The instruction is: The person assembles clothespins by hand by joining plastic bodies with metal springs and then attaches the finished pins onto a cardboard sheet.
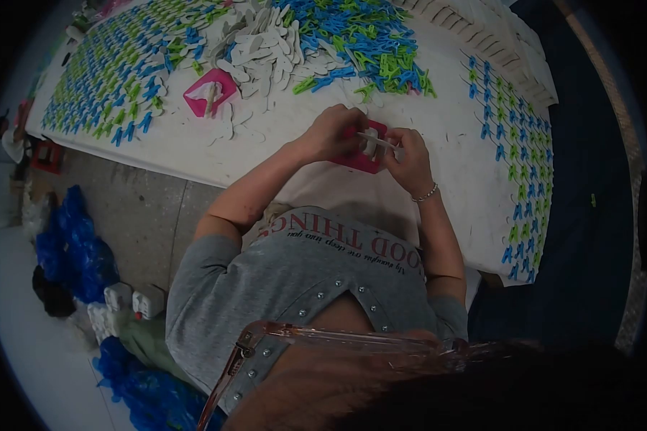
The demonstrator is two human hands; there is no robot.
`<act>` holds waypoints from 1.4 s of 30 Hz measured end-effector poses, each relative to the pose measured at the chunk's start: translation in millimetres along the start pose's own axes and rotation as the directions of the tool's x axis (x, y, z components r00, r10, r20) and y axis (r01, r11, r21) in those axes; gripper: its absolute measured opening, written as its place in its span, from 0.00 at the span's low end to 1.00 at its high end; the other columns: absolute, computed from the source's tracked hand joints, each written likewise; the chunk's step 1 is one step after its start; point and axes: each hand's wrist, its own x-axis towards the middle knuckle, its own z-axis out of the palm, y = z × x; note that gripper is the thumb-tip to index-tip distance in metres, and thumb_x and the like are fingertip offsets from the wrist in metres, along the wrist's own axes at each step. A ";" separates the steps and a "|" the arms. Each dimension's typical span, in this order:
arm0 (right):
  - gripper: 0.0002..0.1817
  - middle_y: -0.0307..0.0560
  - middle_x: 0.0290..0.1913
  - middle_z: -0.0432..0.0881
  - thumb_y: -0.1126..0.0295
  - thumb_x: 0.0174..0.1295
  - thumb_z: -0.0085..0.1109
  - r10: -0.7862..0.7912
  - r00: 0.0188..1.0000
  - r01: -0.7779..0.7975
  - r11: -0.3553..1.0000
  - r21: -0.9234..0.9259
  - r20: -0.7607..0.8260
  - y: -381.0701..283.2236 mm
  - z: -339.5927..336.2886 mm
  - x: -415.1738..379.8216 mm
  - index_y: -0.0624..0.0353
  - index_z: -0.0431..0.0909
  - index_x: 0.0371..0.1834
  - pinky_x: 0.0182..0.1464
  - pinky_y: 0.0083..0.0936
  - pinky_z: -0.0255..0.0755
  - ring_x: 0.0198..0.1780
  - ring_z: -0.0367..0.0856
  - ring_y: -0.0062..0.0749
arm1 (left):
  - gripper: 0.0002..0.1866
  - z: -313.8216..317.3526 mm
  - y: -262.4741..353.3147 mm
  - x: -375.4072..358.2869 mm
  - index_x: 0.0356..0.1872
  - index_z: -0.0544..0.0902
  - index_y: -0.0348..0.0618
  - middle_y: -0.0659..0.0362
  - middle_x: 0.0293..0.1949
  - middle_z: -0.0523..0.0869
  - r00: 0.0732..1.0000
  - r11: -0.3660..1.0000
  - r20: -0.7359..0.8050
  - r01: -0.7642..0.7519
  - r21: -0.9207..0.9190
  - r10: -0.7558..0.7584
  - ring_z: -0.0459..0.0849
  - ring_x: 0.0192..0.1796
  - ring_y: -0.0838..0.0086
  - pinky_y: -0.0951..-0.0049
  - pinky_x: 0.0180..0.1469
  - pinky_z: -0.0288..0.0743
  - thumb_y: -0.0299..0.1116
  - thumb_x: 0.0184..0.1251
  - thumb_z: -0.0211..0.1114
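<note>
Over a pink block (355, 161) on the white table, my left hand (335, 132) has its fingers bent and pressed together at the left end of a thin pale strip. My right hand (408, 159), with a bracelet at the wrist, pinches the strip's right end. Between the hands, small white pieces (371, 142) show on the block. What the left fingertips grip is partly hidden and dark. A second pink block (220, 87) with a pale strip across it lies to the left, beside loose grey-white pieces (269, 54).
Blue and green clips form a heap (370, 43) at the back and rows at the left (115, 75) and right (525, 165). White stacked strips (482, 36) line the back right. Blue plastic bags (75, 244) lie on the floor. Another person (13, 144) is at far left.
</note>
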 end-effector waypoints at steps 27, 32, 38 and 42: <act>0.14 0.50 0.44 0.75 0.73 0.52 0.62 0.031 0.996 0.025 0.825 -0.564 0.089 46.7 21.5 98.0 0.58 0.76 0.44 0.44 0.37 0.74 0.48 0.76 0.46 | 0.20 -1.1 -31.7 6.8 0.46 0.70 0.47 0.71 0.36 0.71 0.941 0.798 -0.107 0.208 -0.565 -0.321 0.68 0.37 0.87 0.85 0.42 0.65 0.21 0.55 0.67; 0.14 0.50 0.44 0.76 0.75 0.52 0.62 0.022 0.999 -0.001 0.889 -0.457 0.042 60.7 12.5 95.7 0.59 0.76 0.43 0.44 0.35 0.76 0.45 0.79 0.42 | 0.20 -3.8 -33.3 9.7 0.46 0.70 0.47 0.68 0.35 0.74 0.928 0.613 -0.041 0.211 -0.762 -0.370 0.71 0.36 0.85 0.83 0.40 0.68 0.21 0.54 0.68; 0.14 0.45 0.49 0.78 0.82 0.58 0.59 0.315 0.942 -0.210 0.823 0.528 -0.115 21.1 -9.7 66.0 0.65 0.72 0.47 0.48 0.19 0.75 0.49 0.79 0.23 | 0.22 -10.9 -26.6 10.8 0.46 0.69 0.47 0.69 0.34 0.73 0.920 0.470 0.057 0.250 -0.847 -0.387 0.72 0.36 0.86 0.83 0.38 0.67 0.18 0.52 0.67; 0.14 0.45 0.50 0.78 0.84 0.59 0.58 0.352 0.934 -0.216 0.695 0.686 -0.062 -12.1 -15.9 40.5 0.65 0.71 0.47 0.49 0.17 0.74 0.46 0.79 0.21 | 0.21 -2.5 -36.5 9.5 0.46 0.70 0.47 0.70 0.34 0.70 0.945 0.540 0.016 0.201 -0.817 -0.328 0.70 0.35 0.87 0.84 0.38 0.66 0.19 0.54 0.67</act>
